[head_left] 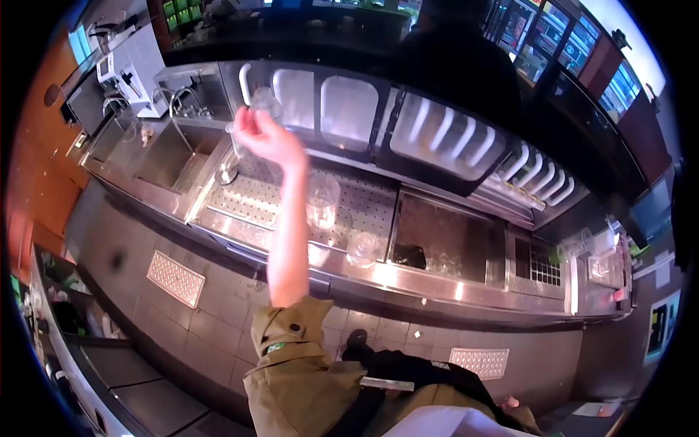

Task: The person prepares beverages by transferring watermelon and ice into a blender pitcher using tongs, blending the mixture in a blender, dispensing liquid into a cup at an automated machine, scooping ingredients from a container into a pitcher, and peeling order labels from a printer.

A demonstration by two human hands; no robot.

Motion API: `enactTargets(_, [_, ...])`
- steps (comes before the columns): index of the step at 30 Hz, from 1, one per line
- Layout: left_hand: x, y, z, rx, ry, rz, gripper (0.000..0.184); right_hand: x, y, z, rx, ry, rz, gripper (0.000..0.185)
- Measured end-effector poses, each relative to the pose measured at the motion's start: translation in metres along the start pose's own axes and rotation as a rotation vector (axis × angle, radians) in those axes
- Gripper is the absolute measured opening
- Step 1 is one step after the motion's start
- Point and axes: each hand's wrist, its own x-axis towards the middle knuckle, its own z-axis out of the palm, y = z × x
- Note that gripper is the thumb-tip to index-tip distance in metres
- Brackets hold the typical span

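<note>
My left hand (269, 138) reaches out over the left part of the perforated steel drain tray (255, 186), its fingers bent and drawn together. Whatever they hold is too small or transparent to make out. Right beyond the fingertips is a clear container (266, 102). Below and right of the hand, a clear pitcher (322, 200) stands on the tray, and a round clear vessel (362, 249) sits near the counter's front edge. A small metal-looking cup (226, 172) is left of my forearm. Only a bit of my right hand (511, 402) shows low at the right; its fingers are unclear.
Sinks (175, 156) and a white machine (135, 73) are at the left. Right of the tray lies a recessed basin (448, 237) with a dark object (409, 256). White curved handles (473, 146) line the back. A shelf unit (80, 306) stands lower left.
</note>
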Motion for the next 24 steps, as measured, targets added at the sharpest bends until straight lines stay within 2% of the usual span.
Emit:
enactTargets(2, [-0.064, 0.047, 0.006, -0.222, -0.084, 0.048, 0.030, -0.007, 0.016, -0.026, -0.048, 0.022, -0.034, 0.008])
enactTargets(4, [-0.129, 0.101, 0.000, -0.410, -0.307, 0.210, 0.031, -0.023, 0.060, -0.041, -0.088, 0.035, -0.032, 0.008])
enactTargets(7, [-0.207, 0.144, -0.015, -0.578, -0.554, 0.273, 0.039, -0.057, 0.089, -0.043, -0.124, 0.029, 0.018, 0.008])
enactTargets(8, [-0.228, 0.156, -0.013, -0.662, -0.570, 0.278, 0.039, -0.064, 0.097, -0.040, -0.101, 0.030, 0.035, 0.008])
enactTargets(13, [-0.330, 0.225, 0.003, -0.831, -0.843, 0.095, 0.037, -0.053, 0.148, -0.023, 0.052, 0.026, 0.121, 0.008])
enactTargets(15, [-0.380, 0.252, 0.009, -0.855, -1.021, 0.077, 0.036, -0.035, 0.178, -0.009, 0.110, 0.001, 0.166, 0.008])
enactTargets(20, [-0.568, 0.303, 0.029, -0.891, -1.273, -0.066, 0.024, 0.004, 0.278, 0.029, 0.264, -0.120, 0.354, 0.008])
enactTargets(24, [-0.734, 0.358, 0.018, -0.748, -1.604, -0.212, 0.020, 0.030, 0.363, 0.025, 0.394, -0.179, 0.564, 0.008])
